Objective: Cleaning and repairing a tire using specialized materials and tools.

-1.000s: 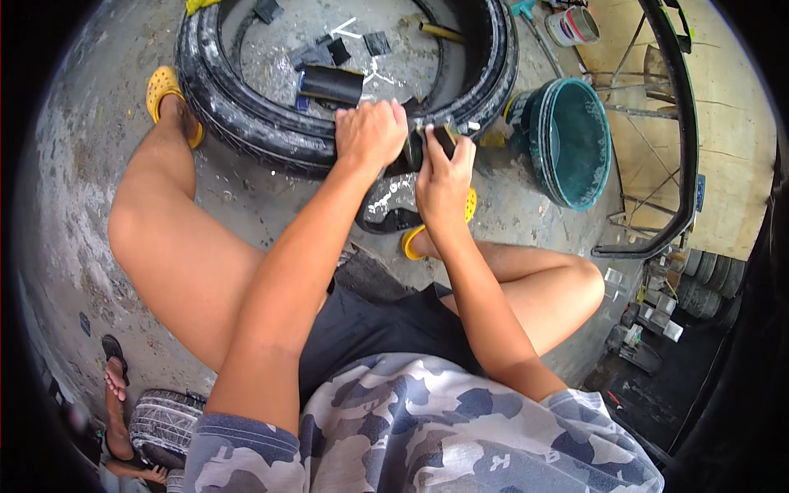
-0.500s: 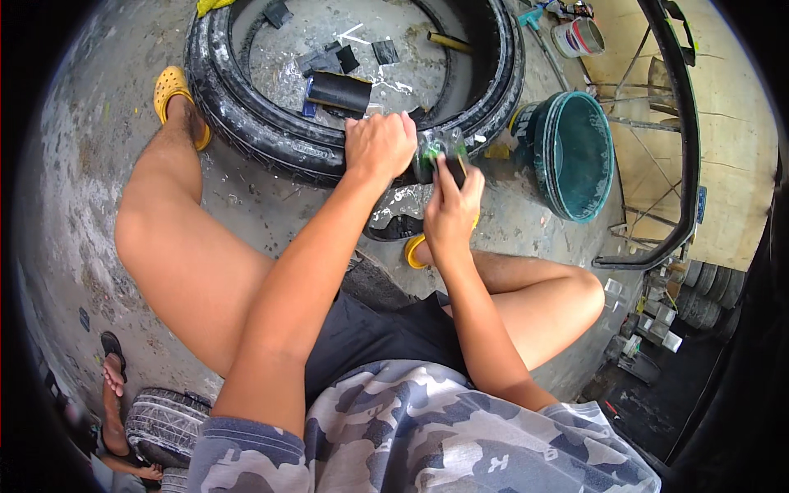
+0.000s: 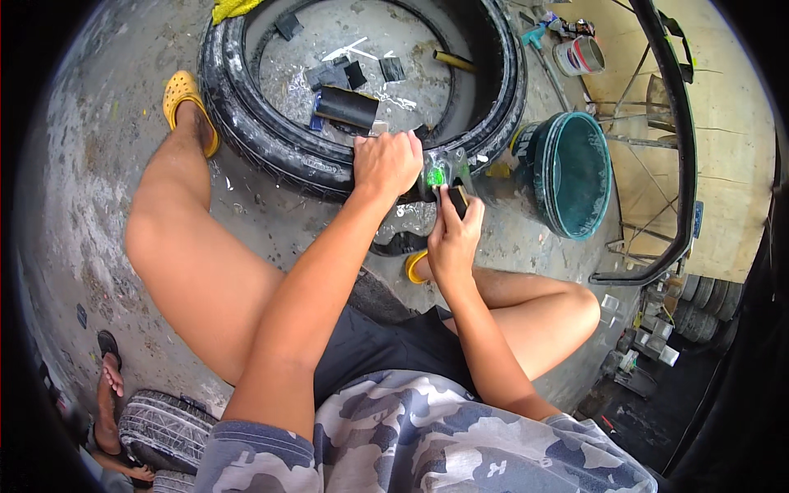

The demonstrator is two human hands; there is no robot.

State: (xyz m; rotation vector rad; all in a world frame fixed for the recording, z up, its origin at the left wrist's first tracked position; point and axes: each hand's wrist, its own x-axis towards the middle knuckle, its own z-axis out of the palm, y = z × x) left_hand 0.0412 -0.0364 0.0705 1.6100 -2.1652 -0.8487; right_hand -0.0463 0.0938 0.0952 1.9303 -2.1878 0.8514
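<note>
A large black tire [image 3: 283,160] lies on its side before me, streaked with white. My left hand [image 3: 388,164] is closed over its near bead, knuckles up. Just right of it, my right hand [image 3: 454,238] grips a small black block with a tan edge [image 3: 458,203], held against the near side of the tire below a bright green spot [image 3: 436,176] on a dark, shiny section. Inside the ring lie dark rubber scraps [image 3: 393,70], a black rolled piece [image 3: 345,107] and white marks on the floor.
At right stand a teal bucket [image 3: 579,177], a white pail [image 3: 579,56], a metal frame and a plywood board [image 3: 723,205], with stacked tires [image 3: 707,300] below. A yellow cloth [image 3: 230,10] sits at the tire's far left. At lower left, another person's foot [image 3: 113,374] and hand are beside tires.
The tire, bucket and both hands sit lower in the picture than before. The block in my right hand has moved down the tire's side, and the green spot now shows clearly above it.
</note>
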